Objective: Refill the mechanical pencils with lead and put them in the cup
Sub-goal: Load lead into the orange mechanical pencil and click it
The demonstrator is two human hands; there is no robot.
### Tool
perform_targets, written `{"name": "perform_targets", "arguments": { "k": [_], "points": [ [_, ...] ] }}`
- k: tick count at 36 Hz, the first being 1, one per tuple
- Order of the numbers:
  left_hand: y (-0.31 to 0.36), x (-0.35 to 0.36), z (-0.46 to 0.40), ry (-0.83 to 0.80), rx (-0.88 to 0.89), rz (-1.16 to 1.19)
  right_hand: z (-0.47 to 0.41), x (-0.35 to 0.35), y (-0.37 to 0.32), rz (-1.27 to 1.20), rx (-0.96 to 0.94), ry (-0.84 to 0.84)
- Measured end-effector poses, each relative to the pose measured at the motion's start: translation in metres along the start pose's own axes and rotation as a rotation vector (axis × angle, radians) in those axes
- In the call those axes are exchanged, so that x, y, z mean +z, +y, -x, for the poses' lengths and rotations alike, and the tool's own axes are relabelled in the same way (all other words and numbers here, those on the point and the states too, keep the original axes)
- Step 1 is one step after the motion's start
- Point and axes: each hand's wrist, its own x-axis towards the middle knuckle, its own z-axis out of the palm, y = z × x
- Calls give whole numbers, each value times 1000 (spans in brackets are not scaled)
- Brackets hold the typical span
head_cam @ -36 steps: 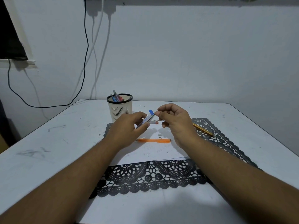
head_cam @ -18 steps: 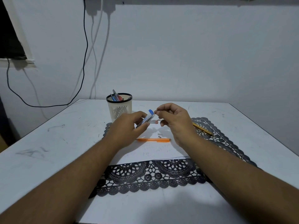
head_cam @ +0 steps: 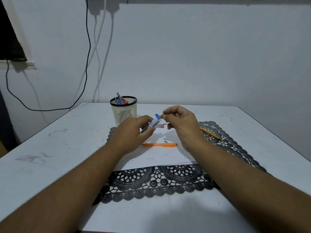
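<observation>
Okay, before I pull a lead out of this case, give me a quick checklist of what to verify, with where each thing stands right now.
1. Lead case held in left hand: ok.
2. Right hand fingertips pinched at the case's blue cap end: ok.
3. Lead actually gripped: cannot tell, too thin to see.
4. Orange pencil within reach on the white paper: ok.
5. Orange pencil opened for filling: cannot tell.
6. Cup upright: ok.
</observation>
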Motion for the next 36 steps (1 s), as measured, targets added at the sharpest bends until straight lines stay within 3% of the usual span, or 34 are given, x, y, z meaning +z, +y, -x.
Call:
{"name": "perform_targets", "arguments": {
  "k": [36],
  "points": [
    [0, -1, 0, 18, -5, 23, -3, -4, -1, -9, -10, -9]
  ]
}}
